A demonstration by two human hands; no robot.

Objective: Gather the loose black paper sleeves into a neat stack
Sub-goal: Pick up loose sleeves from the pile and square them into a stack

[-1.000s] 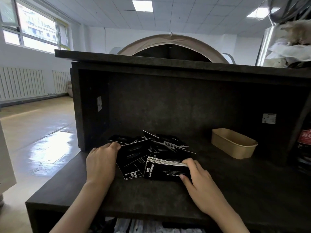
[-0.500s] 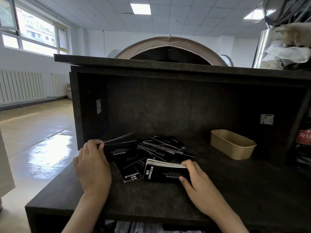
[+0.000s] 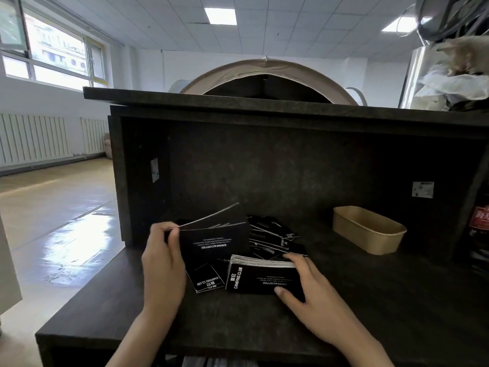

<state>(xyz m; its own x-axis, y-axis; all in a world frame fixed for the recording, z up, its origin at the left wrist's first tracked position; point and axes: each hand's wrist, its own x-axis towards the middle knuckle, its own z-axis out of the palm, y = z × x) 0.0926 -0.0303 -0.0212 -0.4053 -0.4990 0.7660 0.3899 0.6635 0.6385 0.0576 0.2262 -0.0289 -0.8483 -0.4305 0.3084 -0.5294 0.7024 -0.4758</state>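
Observation:
A neat stack of black paper sleeves [image 3: 260, 276] with white print lies on the dark counter [image 3: 111, 311]. My right hand [image 3: 304, 290] grips its right end, thumb on the near edge and fingers over the top. My left hand [image 3: 162, 258] pinches two or three sleeves [image 3: 215, 237] by their left edge and holds them lifted, fanned apart, just left of and above the stack. One loose sleeve [image 3: 206, 278] lies flat between my hands. Several more loose sleeves [image 3: 272, 238] lie scattered behind the stack.
A tan paper tray [image 3: 370, 234] stands at the back right of the counter. A dark back wall and overhanging top shelf [image 3: 264, 102] enclose the space. A red-labelled bottle [image 3: 480, 221] stands at the far right edge. The counter's left edge drops to the floor.
My left hand took hold of a few sleeves from the pile's left side and raised them off the counter, moving them right towards the stack. My right hand stayed on the stack.

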